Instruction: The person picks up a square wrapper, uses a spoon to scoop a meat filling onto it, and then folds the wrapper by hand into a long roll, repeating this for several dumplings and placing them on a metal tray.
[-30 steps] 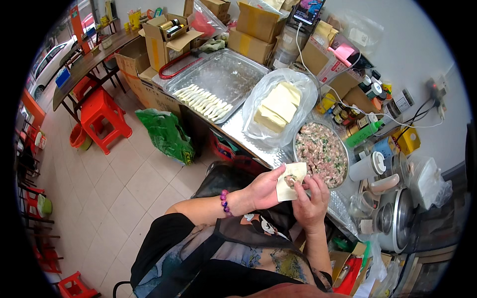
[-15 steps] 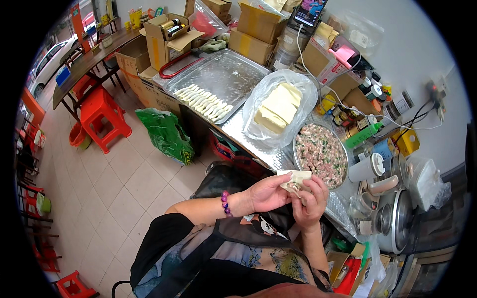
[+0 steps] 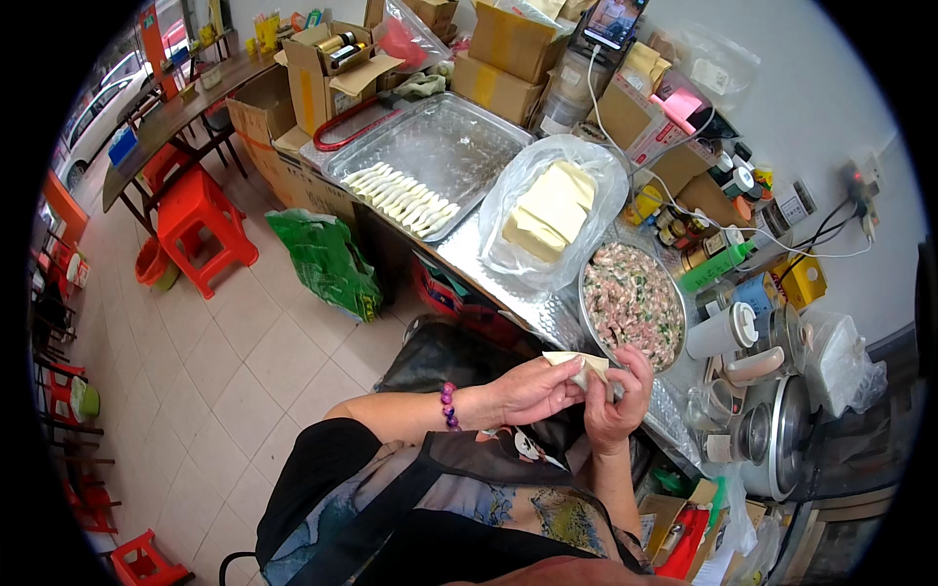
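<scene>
A pale wonton wrapper (image 3: 564, 360) is held between my two hands, just in front of the bowl of filling. My left hand (image 3: 532, 393) grips its left side between thumb and fingers. My right hand (image 3: 618, 402) pinches the right side, a folded part of the wrapper. Whatever lies inside the fold is hidden. Close beyond my hands is a round metal bowl of pink minced meat filling with green bits (image 3: 633, 298). A stack of square yellowish wrappers (image 3: 550, 212) lies in an open clear plastic bag (image 3: 496, 234). Folded wontons (image 3: 399, 198) line the near edge of a metal tray (image 3: 454, 137).
Cardboard boxes (image 3: 498, 83) and a lit phone (image 3: 611, 24) stand at the back. Jars, a green bottle (image 3: 718, 267) and a white tumbler (image 3: 721, 332) crowd the right side. A lidded pot (image 3: 782, 439) is at the near right. Left on the floor are a green bag (image 3: 324, 264) and a red stool (image 3: 202, 225).
The wrapper, spread with filling showing, is now folded over and its filling is out of sight. My right hand's fingers have closed in on the fold.
</scene>
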Tool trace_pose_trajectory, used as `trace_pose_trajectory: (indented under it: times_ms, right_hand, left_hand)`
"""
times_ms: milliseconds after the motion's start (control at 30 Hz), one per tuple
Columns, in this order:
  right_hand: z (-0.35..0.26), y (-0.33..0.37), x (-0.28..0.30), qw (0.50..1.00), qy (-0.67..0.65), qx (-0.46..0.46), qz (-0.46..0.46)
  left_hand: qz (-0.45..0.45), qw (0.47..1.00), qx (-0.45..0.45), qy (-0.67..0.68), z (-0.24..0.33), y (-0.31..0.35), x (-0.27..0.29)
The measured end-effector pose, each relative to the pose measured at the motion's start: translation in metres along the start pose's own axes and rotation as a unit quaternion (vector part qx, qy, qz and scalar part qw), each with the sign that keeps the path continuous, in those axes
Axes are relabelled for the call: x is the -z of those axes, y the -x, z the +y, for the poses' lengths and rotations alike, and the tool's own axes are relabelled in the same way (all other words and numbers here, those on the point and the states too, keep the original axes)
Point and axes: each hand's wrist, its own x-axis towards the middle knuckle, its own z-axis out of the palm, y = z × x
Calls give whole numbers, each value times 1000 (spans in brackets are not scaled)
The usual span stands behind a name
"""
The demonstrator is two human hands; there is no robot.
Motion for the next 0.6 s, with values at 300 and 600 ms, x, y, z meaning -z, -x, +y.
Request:
trace_pose_trajectory:
  times_ms: [300,600]
  right_hand:
    - [2,-5,4,995,-36,-24,-86]
    - [6,-6,1,998,33,41,-35]
  left_hand:
    - [-31,999,13,37,3,4,4]
    - [7,1000,7,21,3,1,11]
